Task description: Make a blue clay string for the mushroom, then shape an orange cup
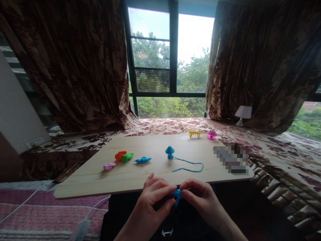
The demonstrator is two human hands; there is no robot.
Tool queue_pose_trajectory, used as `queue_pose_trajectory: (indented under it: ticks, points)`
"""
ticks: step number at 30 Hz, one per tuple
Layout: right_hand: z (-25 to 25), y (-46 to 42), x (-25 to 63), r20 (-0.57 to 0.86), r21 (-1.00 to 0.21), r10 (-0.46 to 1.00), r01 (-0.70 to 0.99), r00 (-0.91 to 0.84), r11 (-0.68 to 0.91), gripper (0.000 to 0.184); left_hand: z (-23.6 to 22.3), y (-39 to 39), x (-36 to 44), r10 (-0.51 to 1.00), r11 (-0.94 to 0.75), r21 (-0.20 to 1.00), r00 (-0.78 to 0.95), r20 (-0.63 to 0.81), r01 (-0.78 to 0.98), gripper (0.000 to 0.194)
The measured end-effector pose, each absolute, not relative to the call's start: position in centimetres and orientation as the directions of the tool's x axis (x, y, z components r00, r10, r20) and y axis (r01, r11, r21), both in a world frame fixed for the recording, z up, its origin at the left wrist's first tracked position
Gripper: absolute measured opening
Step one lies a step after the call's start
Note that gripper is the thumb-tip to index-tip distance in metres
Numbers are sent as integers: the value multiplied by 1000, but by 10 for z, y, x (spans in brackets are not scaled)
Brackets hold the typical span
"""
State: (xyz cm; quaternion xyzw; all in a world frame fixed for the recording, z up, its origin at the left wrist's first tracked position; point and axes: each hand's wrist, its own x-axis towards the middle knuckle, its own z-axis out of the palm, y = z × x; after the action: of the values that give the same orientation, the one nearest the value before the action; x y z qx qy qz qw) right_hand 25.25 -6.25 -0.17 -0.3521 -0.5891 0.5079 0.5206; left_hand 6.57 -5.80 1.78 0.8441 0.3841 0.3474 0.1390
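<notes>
Between my two hands, just past the table's near edge, is a small lump of blue modelling clay (178, 194) with a short piece hanging down. My left hand (156, 197) pinches its left side between thumb and fingers. On the other side, the thumb and index finger of my right hand (198, 194) are closed on it. Beyond them a blue clay mushroom (170, 152) stands upright on the table, and a thin blue strand (193, 170) trails from its base in a curve. Left of it lies a long blue clay piece (142, 160).
Orange (120, 155), green (127, 157) and pink (109, 166) clay lumps lie at the left of the wooden table (85, 184). A yellow four-legged figure (194, 134) and a pink figure (212, 134) stand at its far edge. A blurred-out item (232, 160) is at right.
</notes>
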Motion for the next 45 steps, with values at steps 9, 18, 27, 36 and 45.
queue_pose_trajectory:
  ticks: [9, 18, 27, 36, 45]
  points:
    - [-3, -63, 252, 258, -965, 949, -98, -183, 243, 16, 15, -57, 70, 678, -707, 360, 439, 590, 609, 21]
    - [-5, -62, 253, 262, -964, 950, -88, -169, 250, 14, 15, -61, 74, 691, -685, 379, 391, 608, 622, 13]
    - [-5, -62, 253, 266, -963, 949, -88, -170, 254, 16, 15, -64, 78, 885, -466, 726, 276, 376, 505, 21]
    - [-6, -62, 253, 271, -963, 949, -43, -160, 268, 14, 13, -67, 89, 913, -408, 755, 243, 328, 514, 26]
    - [-7, -62, 253, 273, -962, 946, -42, -175, 270, 13, 17, -67, 85, 905, -422, 758, 286, 315, 497, 25]
